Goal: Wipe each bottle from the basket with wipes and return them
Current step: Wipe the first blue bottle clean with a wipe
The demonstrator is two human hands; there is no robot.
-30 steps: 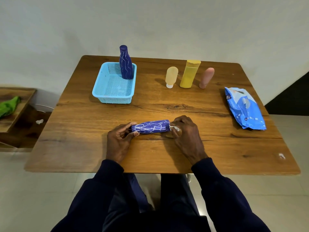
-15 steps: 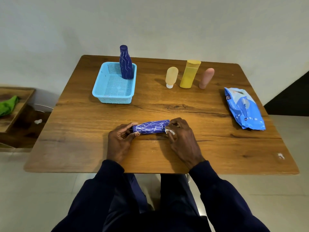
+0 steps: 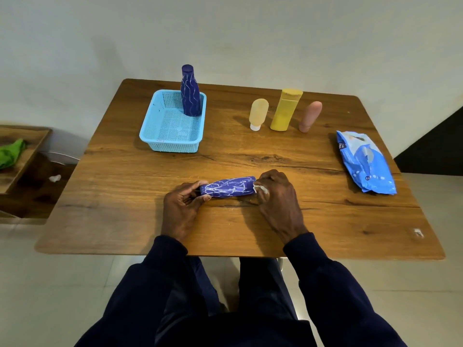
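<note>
Lying on its side across the near part of the table [image 3: 313, 221], the purple patterned bottle [image 3: 228, 187] runs left to right between the 2 hands, its long axis roughly level with the table edge and tipped slightly up toward the right. The left hand [image 3: 181, 209] pinches the narrow neck end, thumb and fingers closed around it, so the bottle's body stretches away rightward from those fingertips. The right hand [image 3: 276, 196] sits at the opposite, wider base end, fingers curled together on a small white wipe [image 3: 259, 189] pressed against the bottle's rim there. Whether the bottle rests on the wood or is held just above it, I cannot tell.

My reading is that the base end is being wiped now, and the coming stroke depends on that axis: the wipe would have to travel leftward from the right fingers, along the body toward the left fingers, while the left hand steadies or turns the neck. The right hand is the nearer one to the unwiped length.

Beyond the left fingers, well apart, stands the blue basket [image 3: 155, 136] with 1 dark blue bottle [image 3: 191, 93] upright in its far right corner. Beyond the right fingers stand 3 more bottles in a row: a pale orange bottle [image 3: 258, 113], a yellow bottle [image 3: 285, 110] and a pink bottle [image 3: 310, 116]. The wipes pack [image 3: 365, 162] lies off to the right of the right hand.
</note>
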